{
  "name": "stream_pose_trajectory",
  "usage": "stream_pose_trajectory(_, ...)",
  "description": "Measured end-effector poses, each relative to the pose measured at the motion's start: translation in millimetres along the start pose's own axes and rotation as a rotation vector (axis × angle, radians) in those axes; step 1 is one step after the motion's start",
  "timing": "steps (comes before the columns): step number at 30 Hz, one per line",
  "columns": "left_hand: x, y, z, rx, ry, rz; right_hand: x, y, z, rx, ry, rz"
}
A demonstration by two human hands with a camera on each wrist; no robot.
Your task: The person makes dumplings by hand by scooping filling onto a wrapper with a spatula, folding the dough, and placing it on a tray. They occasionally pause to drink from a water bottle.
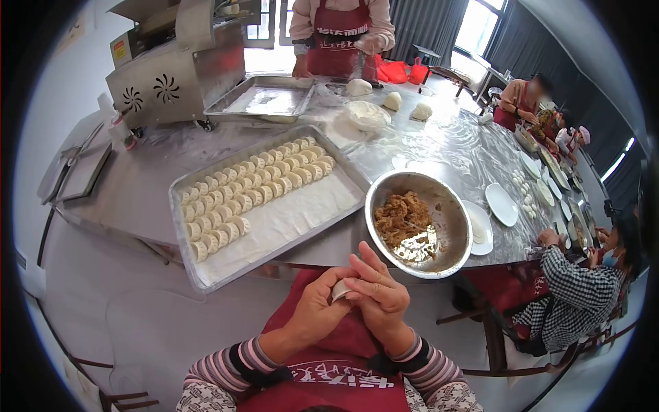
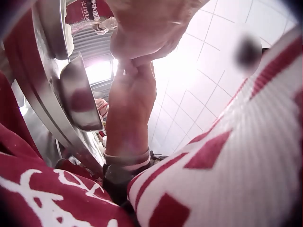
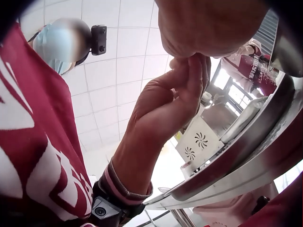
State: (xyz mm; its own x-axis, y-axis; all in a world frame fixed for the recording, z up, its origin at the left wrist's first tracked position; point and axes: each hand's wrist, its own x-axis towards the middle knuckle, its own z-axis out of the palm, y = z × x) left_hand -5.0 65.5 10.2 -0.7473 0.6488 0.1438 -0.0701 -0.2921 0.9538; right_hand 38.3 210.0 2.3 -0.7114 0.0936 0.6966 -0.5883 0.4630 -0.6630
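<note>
Both hands are on one small dough piece (image 1: 340, 290): left hand (image 1: 314, 312) grips it with curled fingers and thumb, right hand (image 1: 384, 301) pinches its near side, two fingers raised clear. Most of the dough is covered by the hands, so can't tell how much of the edge is closed. Step in hand looks like pinching the edge; to do it well, I'd cradle with the left, work small even pinches from one end to the other, keep filling off the seam and go light so the skin doesn't tear. Pose: hands meet in front of the apron (image 1: 329, 347), forearms angled in from both sides, wrists off the bench (image 1: 439, 141). Ahead and left, a tray (image 1: 184, 240) holds rows of pleated dumplings (image 1: 241, 201) on white lining (image 1: 288, 223). Ahead and right, a steel bowl (image 1: 452, 220) of brown filling (image 1: 401, 216) sits near the bench edge.
</note>
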Motion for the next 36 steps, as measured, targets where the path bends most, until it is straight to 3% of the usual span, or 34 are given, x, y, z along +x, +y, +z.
stream_pose_trajectory(3,1.9,-1.5,-0.9,-0.095,0.002,-0.049,0.1,-3.7,6.2,0.022,0.042,0.013)
stream_pose_trajectory(5,2.9,1.0,-0.7,-0.127,0.009,-0.05,2.1,-11.6,10.1,-0.016,0.221,0.117)
stream_pose_trajectory(8,2.1,1.0,0.6,-0.14,0.017,-0.079,-7.2,-5.2,4.1,-0.183,0.156,0.029)
stream_pose_trajectory(11,3.4,0.0,2.2,-0.116,0.019,-0.1,-7.8,-4.9,2.3,-0.25,0.148,0.055)
stream_pose_trajectory(18,4.5,0.1,2.3,-0.188,-0.002,-0.116,-9.9,-11.2,6.5,-0.169,0.223,0.115)
stream_pose_trajectory(21,4.0,-1.1,-0.5,-0.195,-0.035,-0.138,-11.8,-3.7,2.1,-0.235,0.173,0.033)
stream_pose_trajectory(25,1.2,-3.1,-9.5,-0.377,-0.089,-0.192,-10.8,-4.3,0.9,-0.086,0.172,0.092)
stream_pose_trajectory(27,0.6,-3.7,-12.1,-0.614,-0.153,-0.258,-7.5,-9.6,-1.4,-0.002,0.179,0.123)
stream_pose_trajectory(30,0.0,6.4,-10.8,-0.661,-0.21,-0.267,-4.6,-12.6,-3.5,-0.067,0.105,0.132)
stream_pose_trajectory(36,0.3,-0.4,-14.3,-0.706,-0.251,-0.314,-11.8,-0.1,-0.2,0.127,0.09,0.136)
